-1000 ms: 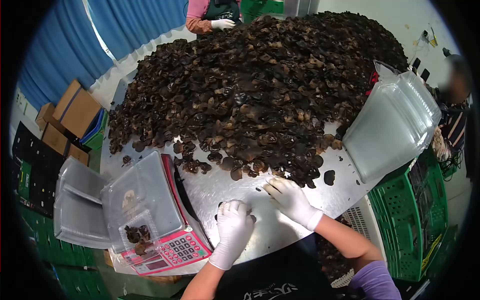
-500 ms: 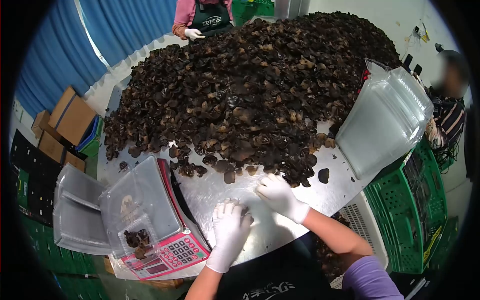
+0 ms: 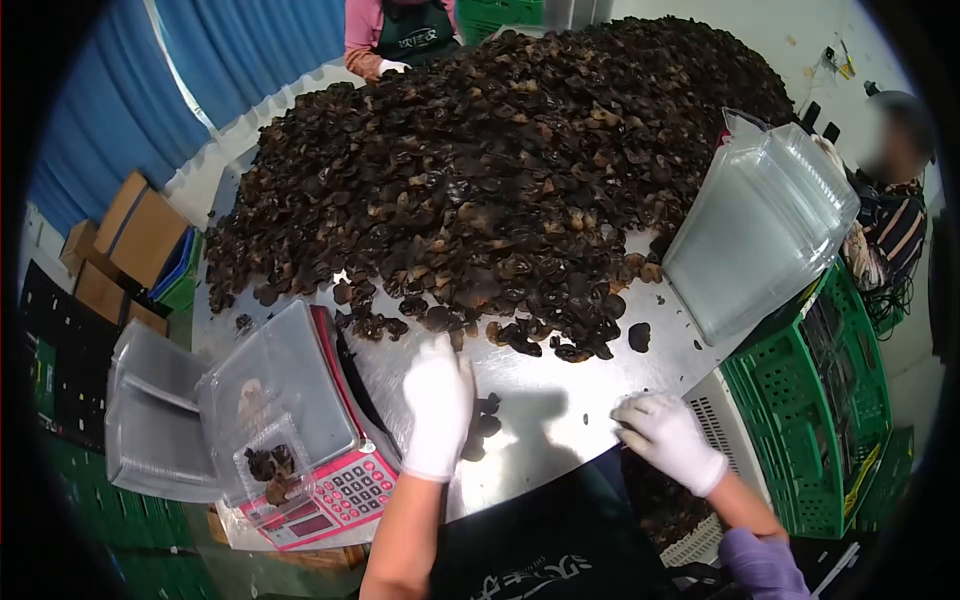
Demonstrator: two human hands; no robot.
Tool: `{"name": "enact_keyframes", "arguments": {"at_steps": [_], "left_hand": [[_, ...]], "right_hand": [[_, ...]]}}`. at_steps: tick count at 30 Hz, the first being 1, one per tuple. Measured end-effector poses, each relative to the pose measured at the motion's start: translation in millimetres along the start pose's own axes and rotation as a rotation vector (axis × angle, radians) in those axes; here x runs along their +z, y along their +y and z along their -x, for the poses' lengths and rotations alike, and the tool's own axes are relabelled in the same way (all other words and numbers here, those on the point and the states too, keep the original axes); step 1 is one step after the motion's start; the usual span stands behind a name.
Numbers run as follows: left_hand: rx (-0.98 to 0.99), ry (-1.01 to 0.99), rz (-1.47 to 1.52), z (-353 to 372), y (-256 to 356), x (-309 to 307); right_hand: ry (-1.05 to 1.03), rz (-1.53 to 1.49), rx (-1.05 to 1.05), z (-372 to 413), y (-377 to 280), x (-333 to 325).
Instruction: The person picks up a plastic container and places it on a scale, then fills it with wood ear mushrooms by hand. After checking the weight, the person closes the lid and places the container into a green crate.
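A large heap of dark brown, ear-like fungus pieces (image 3: 500,180) covers most of the metal table (image 3: 540,450). My left hand (image 3: 438,400), in a white glove, is just below the heap's front edge, its fingers pointing at it; whether they hold a piece is hidden. Several loose dark pieces (image 3: 485,425) lie right beside it. My right hand (image 3: 665,435), also gloved, is over the table's front right edge, fingers curled with small dark bits at the tips. To the left, a clear plastic tray (image 3: 268,440) with some pieces rests on a red and white scale (image 3: 350,490).
Clear trays are stacked at the left (image 3: 155,430) and right (image 3: 765,230). Green crates (image 3: 800,400) stand at the right, beside a white basket (image 3: 735,440) under the table edge. A co-worker in a dark apron (image 3: 415,35) stands behind the heap; another person (image 3: 895,220) is at the far right.
My left hand has moved up toward the heap, uncovering loose pieces beside it. My right hand has moved right and down to the table's edge. The co-worker's gloved hand is lower behind the heap.
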State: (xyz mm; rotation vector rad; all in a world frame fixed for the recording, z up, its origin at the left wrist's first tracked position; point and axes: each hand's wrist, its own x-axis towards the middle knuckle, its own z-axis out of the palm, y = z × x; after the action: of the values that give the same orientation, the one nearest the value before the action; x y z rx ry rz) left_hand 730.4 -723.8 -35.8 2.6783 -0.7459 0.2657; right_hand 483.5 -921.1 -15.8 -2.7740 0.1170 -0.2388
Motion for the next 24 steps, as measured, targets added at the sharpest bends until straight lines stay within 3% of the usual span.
{"name": "enact_keyframes", "arguments": {"at_steps": [2,4,6,7,8,9,11,14,18,20,22,23,24], "left_hand": [[-0.135,-0.179,-0.170,-29,4,15],[-0.105,-0.154,-0.240,-37,-9,37],[-0.044,-0.135,-0.245,-30,-21,36],[-0.037,-0.136,-0.255,-24,-19,23],[0.036,-0.258,-0.240,-16,-17,7],[0.108,-0.380,-0.223,-9,-14,-9],[0.147,-0.387,-0.147,-4,-17,-23],[0.230,-0.154,0.073,-23,-5,-22],[0.282,-0.206,0.002,-42,29,3],[0.284,-0.194,-0.191,-47,31,27],[0.323,-0.190,-0.190,-48,28,37],[0.360,-0.187,-0.191,-48,26,40],[0.358,-0.178,-0.185,-46,25,37]], "right_hand": [[0.170,-0.030,-0.101,-53,-21,22],[0.317,-0.091,-0.053,-107,-30,48],[0.288,0.016,-0.006,-146,-30,69],[0.162,0.133,0.017,-162,-25,78],[0.140,0.133,0.031,-171,-21,82],[0.116,0.134,0.045,-176,-18,84],[0.332,-0.040,0.044,-172,-9,79],[0.520,-0.265,0.050,-159,-5,65],[0.653,-0.451,0.101,-135,-13,58],[0.593,-0.563,0.125,-123,-20,57],[0.507,-0.553,0.150,-114,-32,65],[0.318,-0.517,0.187,-108,-33,72],[0.266,-0.456,0.145,-105,-37,75]]}}
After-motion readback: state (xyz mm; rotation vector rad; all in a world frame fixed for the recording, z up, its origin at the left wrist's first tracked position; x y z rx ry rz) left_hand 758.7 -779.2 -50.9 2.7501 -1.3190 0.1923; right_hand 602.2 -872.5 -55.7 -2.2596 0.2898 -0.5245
